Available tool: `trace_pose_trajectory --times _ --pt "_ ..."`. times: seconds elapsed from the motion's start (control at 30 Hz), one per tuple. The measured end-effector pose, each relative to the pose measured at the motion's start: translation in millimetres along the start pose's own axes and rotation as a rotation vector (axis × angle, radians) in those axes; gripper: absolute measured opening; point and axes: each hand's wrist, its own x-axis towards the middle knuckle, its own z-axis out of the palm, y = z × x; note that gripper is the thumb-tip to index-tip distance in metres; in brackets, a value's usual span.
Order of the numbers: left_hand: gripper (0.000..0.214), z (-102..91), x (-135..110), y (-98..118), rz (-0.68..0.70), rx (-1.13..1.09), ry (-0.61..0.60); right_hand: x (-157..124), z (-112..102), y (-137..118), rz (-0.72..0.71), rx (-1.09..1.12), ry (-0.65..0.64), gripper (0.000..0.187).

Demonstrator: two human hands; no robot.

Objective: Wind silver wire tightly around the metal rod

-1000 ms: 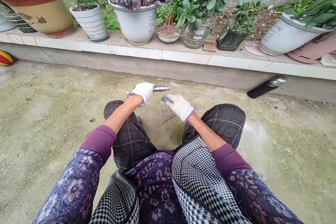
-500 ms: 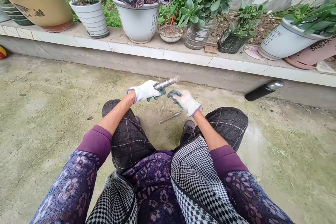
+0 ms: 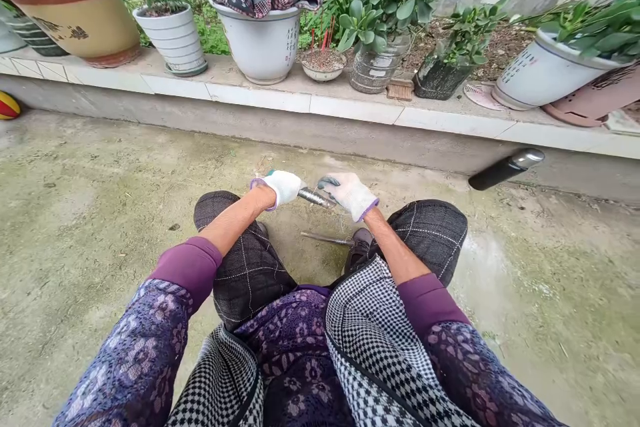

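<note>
Both my hands wear white knit gloves with green palms. My left hand point(image 3: 283, 185) is closed round one end of a short ribbed metal rod point(image 3: 315, 197). My right hand point(image 3: 349, 193) is closed on the rod's other end, so the rod spans the gap between them, above my knees. A second thin metal rod point(image 3: 327, 238) lies on the concrete ground between my feet, just below the hands.
A low tiled ledge point(image 3: 350, 109) ahead carries several plant pots, one white pot point(image 3: 262, 40) draped with cloth. A black flask point(image 3: 505, 169) lies on the ground by the ledge at right. A red and yellow ball point(image 3: 7, 107) sits at far left.
The left hand brought the rod down from a raised tilt, and the right hand, apart from it before, has closed on its free end.
</note>
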Motion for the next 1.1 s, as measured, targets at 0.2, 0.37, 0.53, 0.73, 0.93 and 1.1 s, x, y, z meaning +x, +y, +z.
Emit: trace_pose_trajectory --times 0.2,0.37,0.53,0.73,0.93,1.1 --pt "0.027 -12.9 -9.3 -3.1 -0.001 -0.316 0.050 -0.6 -9.5 7.8 0.176 0.538 0.071 0.027" --pt "0.036 -18.3 -3.8 -8.8 -0.043 -0.676 0.182 -6.1 -1.4 -14.2 0.165 0.622 0.064 0.025" --pt "0.030 -16.0 1.3 -7.7 -0.169 -0.610 0.191 -6.4 8.9 -24.2 0.143 0.526 0.050 0.019" --pt "0.035 -19.4 2.2 -7.4 -0.109 -0.787 0.259 -3.4 0.2 -18.6 0.193 0.764 0.171 0.039" --pt "0.034 -18.8 3.8 -9.5 -0.091 -0.819 0.270 -5.6 -4.8 -17.9 0.203 0.772 0.297 0.052" --pt "0.032 -22.3 -1.8 -7.0 -0.071 -0.867 0.303 -10.6 -0.4 -20.2 0.147 0.601 0.332 0.041"
